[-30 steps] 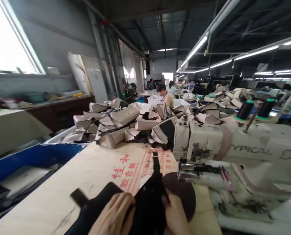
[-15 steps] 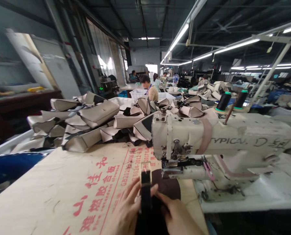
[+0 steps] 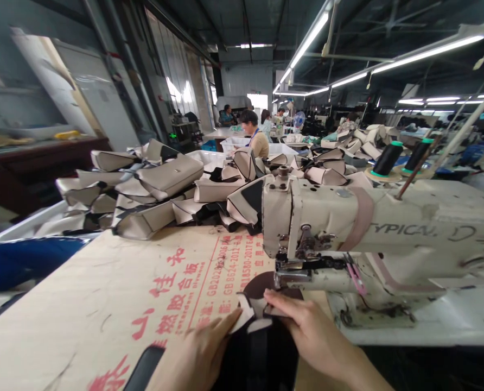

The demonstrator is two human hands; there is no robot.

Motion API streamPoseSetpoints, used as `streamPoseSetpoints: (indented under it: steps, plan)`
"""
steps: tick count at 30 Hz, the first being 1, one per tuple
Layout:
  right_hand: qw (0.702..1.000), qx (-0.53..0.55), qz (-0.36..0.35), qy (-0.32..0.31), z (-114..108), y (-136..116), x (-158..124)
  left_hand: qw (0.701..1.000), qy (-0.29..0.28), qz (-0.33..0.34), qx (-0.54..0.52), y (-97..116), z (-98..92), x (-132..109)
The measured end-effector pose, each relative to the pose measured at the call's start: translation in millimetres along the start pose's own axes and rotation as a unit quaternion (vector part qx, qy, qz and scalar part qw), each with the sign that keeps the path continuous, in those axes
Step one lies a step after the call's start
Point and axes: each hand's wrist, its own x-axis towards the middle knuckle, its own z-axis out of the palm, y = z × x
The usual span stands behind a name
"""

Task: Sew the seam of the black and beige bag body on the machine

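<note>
The workpiece [image 3: 262,353] is laid on the board [image 3: 103,293] before the sewing machine [image 3: 388,233]; bags [image 3: 160,179] are piled behind it.

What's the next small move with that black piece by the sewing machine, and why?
Probably ease the black piece forward and slightly right, so that its pale front edge slips under the presser foot of the sewing machine. The left hand and right hand both hold that edge down on the table, just short of the foot.
</note>
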Motion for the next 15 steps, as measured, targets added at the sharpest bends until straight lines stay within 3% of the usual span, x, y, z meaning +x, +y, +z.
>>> streamPoseSetpoints:
  steps: [5, 11, 15]
  plan:
    - [1.0, -0.009, 0.008, 0.018, 0.4, 27.6, -9.9, 0.995, -0.043, 0.049, -0.073, 19.1, -19.5, 30.6]
    - [0.998, 0.002, 0.013, 0.055, 11.6, 37.8, -12.1, 0.987, -0.054, -0.013, -0.152, 39.7, -12.7, 49.1]
    - [0.997, -0.045, 0.001, 0.059, 12.6, 32.4, -11.4, 0.982, -0.041, -0.036, -0.181, 37.4, -1.4, 54.9]
